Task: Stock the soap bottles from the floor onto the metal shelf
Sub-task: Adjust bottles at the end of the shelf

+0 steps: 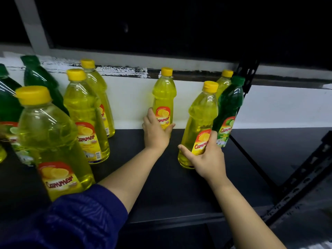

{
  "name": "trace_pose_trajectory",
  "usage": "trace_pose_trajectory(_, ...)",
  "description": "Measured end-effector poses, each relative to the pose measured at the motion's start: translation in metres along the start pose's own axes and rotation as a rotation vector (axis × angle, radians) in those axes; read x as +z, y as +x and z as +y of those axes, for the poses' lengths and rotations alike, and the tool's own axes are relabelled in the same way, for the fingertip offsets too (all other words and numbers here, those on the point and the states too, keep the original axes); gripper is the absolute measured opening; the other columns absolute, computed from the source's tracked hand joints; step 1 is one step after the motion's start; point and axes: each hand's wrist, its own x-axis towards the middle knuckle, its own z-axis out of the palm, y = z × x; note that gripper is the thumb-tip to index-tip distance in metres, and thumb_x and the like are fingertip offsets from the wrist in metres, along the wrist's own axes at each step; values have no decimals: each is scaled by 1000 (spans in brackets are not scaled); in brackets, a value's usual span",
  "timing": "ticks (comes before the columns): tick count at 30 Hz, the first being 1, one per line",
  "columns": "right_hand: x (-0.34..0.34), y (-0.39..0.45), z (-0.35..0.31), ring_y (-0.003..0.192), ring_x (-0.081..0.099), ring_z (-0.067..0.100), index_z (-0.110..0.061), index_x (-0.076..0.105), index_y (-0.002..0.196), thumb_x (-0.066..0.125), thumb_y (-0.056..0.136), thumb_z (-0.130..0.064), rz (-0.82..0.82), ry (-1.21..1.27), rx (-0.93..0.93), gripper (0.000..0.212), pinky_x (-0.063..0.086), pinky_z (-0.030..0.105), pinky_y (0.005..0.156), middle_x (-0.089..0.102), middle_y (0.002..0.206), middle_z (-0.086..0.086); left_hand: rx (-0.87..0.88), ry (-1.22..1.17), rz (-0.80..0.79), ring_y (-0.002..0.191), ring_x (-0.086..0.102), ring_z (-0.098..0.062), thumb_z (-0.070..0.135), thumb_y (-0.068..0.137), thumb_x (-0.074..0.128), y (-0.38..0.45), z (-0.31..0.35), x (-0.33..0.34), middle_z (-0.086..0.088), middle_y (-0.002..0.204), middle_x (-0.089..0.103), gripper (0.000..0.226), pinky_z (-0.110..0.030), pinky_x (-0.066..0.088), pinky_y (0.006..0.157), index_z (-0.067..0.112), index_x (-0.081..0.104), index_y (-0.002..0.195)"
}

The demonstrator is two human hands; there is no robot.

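Two yellow soap bottles with yellow caps stand on the dark metal shelf (161, 191). My left hand (155, 133) grips the lower part of the far yellow bottle (163, 97), which stands upright against the white back wall. My right hand (206, 158) is wrapped around the base of the nearer yellow bottle (201, 115), which leans slightly left with its bottom on the shelf.
A green soap bottle (228, 108) and another yellow one (224, 81) stand just right of my right hand, by the black slotted upright (248, 72). Several yellow bottles (53, 141) and green ones (39, 78) fill the shelf's left side. A black diagonal brace (301, 178) runs at right.
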Motion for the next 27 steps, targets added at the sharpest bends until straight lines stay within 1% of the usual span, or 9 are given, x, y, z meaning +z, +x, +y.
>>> trace_pose_trajectory(3,15,2,-12,95,69,24,-28,34,126,76,66,-82,-31,-7,0,92,60,42,79,66,110,-4,-39,43,57,134,38,-35,50,82,83,3,-10,-12,-12,147,33,100,-45,47,103,16,27,157)
trace_pose_trajectory(7,27,7,-22,99,68,28,-25,32,128,76,66,-82,-48,-34,3,95,59,40,78,60,110,-4,-40,34,46,135,41,-32,53,82,81,9,-19,-18,-10,146,36,98,-46,48,107,16,29,157)
trace_pose_trajectory(11,27,9,-23,100,67,26,-25,32,130,76,64,-84,-51,-26,20,99,56,37,77,55,108,-8,-29,40,50,137,41,-33,54,85,77,10,-19,-14,-11,150,34,103,-45,48,107,16,21,162)
trace_pose_trajectory(14,26,8,-20,100,67,26,-27,32,130,74,62,-86,-53,-16,16,100,58,39,78,56,109,-8,-29,27,39,136,41,-33,54,86,76,13,-17,-9,-11,150,34,106,-45,48,107,16,15,165)
trace_pose_trajectory(17,26,7,-20,104,67,26,-27,31,133,73,62,-87,-58,-24,22,102,58,39,81,54,111,-10,-26,38,42,134,42,-33,54,86,76,16,-16,-5,-12,148,35,106,-45,49,104,17,15,165)
trace_pose_trajectory(22,27,6,-20,107,65,24,-28,30,135,73,62,-86,-76,-30,27,103,53,34,80,49,113,-13,-17,45,68,133,42,-33,57,85,75,13,-18,0,-12,147,35,107,-45,50,101,17,16,165)
trace_pose_trajectory(25,27,6,-17,106,63,21,-29,30,135,71,61,-88,-79,-20,8,103,54,36,82,51,115,-13,-16,42,62,134,41,-33,58,85,75,14,-19,-2,-12,147,35,107,-45,51,100,18,17,165)
trace_pose_trajectory(27,27,6,-12,106,63,19,-33,32,136,69,62,-90,-94,15,-5,101,58,40,86,54,117,-14,-22,38,50,134,41,-32,59,84,76,13,-21,-4,-12,146,36,107,-45,51,99,19,18,164)
